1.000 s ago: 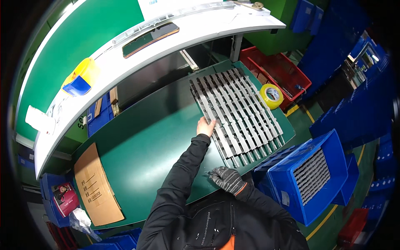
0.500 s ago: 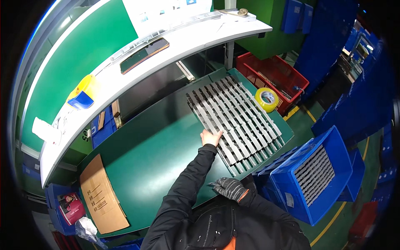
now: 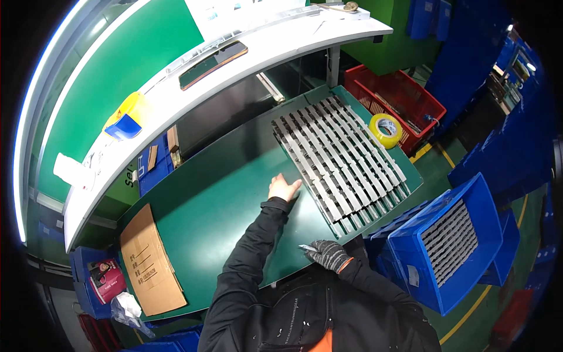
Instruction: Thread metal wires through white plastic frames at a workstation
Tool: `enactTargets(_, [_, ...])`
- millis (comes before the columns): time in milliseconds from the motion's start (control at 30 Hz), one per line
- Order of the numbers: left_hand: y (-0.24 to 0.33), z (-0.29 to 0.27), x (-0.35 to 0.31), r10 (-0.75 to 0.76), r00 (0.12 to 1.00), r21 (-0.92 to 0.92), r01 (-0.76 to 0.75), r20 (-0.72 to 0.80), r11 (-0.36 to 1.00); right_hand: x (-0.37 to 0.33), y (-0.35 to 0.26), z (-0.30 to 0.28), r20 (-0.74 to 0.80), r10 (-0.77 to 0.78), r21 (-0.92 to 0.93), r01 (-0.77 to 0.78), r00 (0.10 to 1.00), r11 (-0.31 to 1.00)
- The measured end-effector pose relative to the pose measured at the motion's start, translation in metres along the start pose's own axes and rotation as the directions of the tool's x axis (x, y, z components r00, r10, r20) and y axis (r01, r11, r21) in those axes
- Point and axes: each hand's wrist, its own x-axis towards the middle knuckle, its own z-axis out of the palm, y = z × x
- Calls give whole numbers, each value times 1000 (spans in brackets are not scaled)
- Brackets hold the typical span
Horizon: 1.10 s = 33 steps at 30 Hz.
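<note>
My left hand (image 3: 282, 188), bare, is over the green tabletop, just left of a stack of long grey notched strips (image 3: 331, 161). Its thumb stands away from its bent fingers, and I see nothing between them. Near the table's front edge my right hand (image 3: 328, 256), in a grey striped glove, is closed on a small pale, narrow piece (image 3: 306, 247). The piece's short end sticks out toward the left; its kind is not clear. The strips lie side by side in layers, slanting across the right part of the table (image 3: 234, 193).
A roll of yellow tape (image 3: 386, 130) lies beside the strips. Beyond it stands a red crate (image 3: 422, 105). At the right, a blue bin (image 3: 410, 258) holds more strips. Flat cardboard (image 3: 149, 264) covers the table's left end. A phone (image 3: 212, 66) lies on the white shelf (image 3: 281, 50).
My left hand has come off the strips' edge and moved left over the bare tabletop. A pale piece now shows at my right hand's fingertips. The view has shifted slightly.
</note>
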Motion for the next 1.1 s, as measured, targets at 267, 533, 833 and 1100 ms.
enactTargets(267, [-49, -61, -28, -405, 899, 695, 184, 168, 695, 12, 6, 9, -84, 98, 20, -97, 992, 995])
enactTargets(533, [-54, -63, -19, -513, 837, 699, 252, 190, 669, 18, 5, 17, -100, 43, 48, -39, 994, 998])
enactTargets(833, [-54, -49, -2, -562, 798, 785, 196, 221, 587, 11, 14, 19, -137, -4, -7, 3, 991, 1000])
enactTargets(1100, [-46, -50, -4, -519, 817, 812, 114, 251, 573, 13, 18, 23, -137, 18, -42, -23, 990, 999])
